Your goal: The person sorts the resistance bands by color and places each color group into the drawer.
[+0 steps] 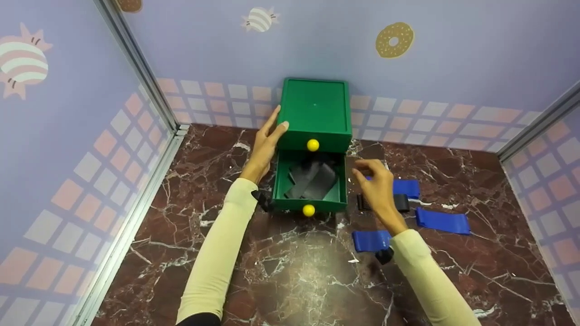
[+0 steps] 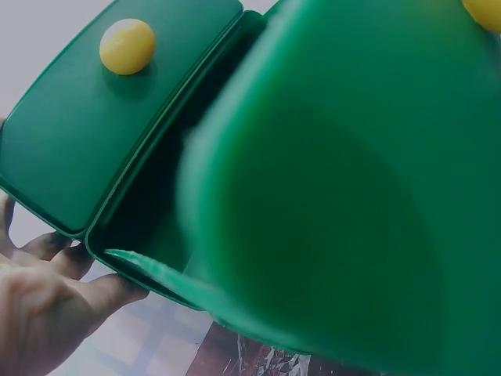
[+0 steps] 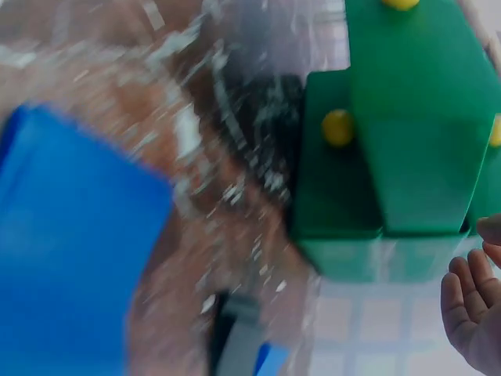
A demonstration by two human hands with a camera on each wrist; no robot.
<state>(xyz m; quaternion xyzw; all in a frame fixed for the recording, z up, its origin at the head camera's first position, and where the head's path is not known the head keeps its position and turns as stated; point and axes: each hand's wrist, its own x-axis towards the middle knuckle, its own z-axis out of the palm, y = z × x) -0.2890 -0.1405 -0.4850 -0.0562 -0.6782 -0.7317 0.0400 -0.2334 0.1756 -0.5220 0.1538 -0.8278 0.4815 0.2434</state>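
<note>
A green two-drawer box (image 1: 316, 106) stands against the back wall, a round yellow knob on each drawer. Its lower drawer (image 1: 281, 181) is pulled out and holds black flat strips (image 1: 317, 181) in a loose heap. My left hand (image 1: 264, 151) rests against the box's left side, thumb at the top edge; in the left wrist view its fingers (image 2: 109, 296) touch the side. Just right of the drawer, my right hand (image 1: 378, 185) hovers with loosely bent fingers and nothing visible in them. In the right wrist view the fingers (image 3: 470, 301) look relaxed and bare.
Right of the box, blue folded strips (image 1: 442, 221) lie on the dark red marbled surface (image 1: 290, 280), one partly behind my right hand. A black folded strip (image 1: 401, 203) lies among them. Patterned walls (image 1: 217, 50) enclose the back and both sides.
</note>
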